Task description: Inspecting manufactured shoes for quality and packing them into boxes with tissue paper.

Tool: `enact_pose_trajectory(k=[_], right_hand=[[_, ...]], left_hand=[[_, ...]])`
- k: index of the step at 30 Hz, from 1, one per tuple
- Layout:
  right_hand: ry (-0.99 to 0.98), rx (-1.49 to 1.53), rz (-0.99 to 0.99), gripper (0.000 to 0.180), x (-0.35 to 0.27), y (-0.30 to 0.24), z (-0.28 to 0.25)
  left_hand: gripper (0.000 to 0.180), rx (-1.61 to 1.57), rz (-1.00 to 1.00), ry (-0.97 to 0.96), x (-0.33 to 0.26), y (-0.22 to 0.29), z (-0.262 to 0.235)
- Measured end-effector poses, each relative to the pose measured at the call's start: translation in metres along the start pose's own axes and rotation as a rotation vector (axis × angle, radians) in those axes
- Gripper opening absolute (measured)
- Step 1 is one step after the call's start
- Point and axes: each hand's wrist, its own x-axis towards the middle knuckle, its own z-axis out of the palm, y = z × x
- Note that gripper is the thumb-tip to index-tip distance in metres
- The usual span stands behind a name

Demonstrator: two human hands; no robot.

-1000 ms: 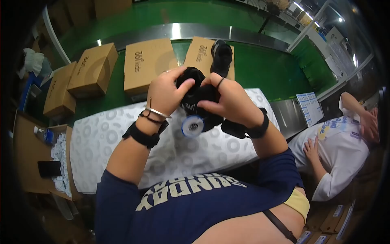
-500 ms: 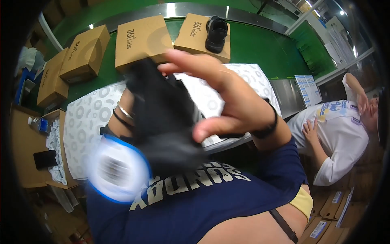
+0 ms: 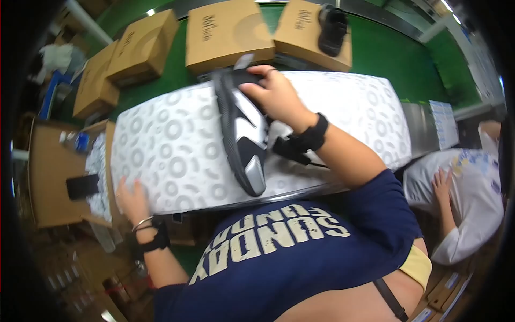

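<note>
My right hand [image 3: 276, 96] grips the toe end of a black, white and grey shoe [image 3: 241, 134] that lies sole-side left on a sheet of white tissue paper with grey rings [image 3: 177, 155]. The paper covers the work surface in front of me. My left hand [image 3: 131, 201] rests at the paper's lower left edge, fingers spread on it, a bangle and a black band on that wrist. A second black shoe [image 3: 332, 29] sits on a cardboard box [image 3: 311, 29] on the green conveyor.
Several brown cardboard boxes [image 3: 228, 35] lie on the green conveyor belt [image 3: 386, 53] beyond the paper. A wooden side table [image 3: 48, 177] at the left holds a black phone [image 3: 83, 187] and a stack of paper. Another person in a white shirt [image 3: 472, 198] is at the right.
The shoe, held up close to the camera with both hands a moment ago, now lies on the tissue paper. My left hand has let go and dropped to the paper's lower left edge.
</note>
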Motion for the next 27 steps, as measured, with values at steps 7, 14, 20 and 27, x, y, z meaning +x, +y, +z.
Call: enact_pose_trajectory(k=[7,14,20,27], right_hand=[[-0.026,-0.040,0.098,0.036,-0.008,0.004,-0.001],[0.007,0.104,0.105,0.033,-0.011,0.011,-0.004],[0.040,0.028,0.041,0.034,-0.010,0.024,-0.002],[0.236,-0.640,-0.394,0.048,-0.011,0.009,-0.025]], left_hand=[[0.061,0.444,-0.191,-0.191,-0.025,0.019,0.022],[0.055,0.393,-0.143,-0.163,-0.024,0.030,0.016],[0.050,0.393,-0.091,-0.165,-0.022,0.033,0.011],[0.043,-0.532,-0.061,-0.146,0.005,0.024,-0.013]])
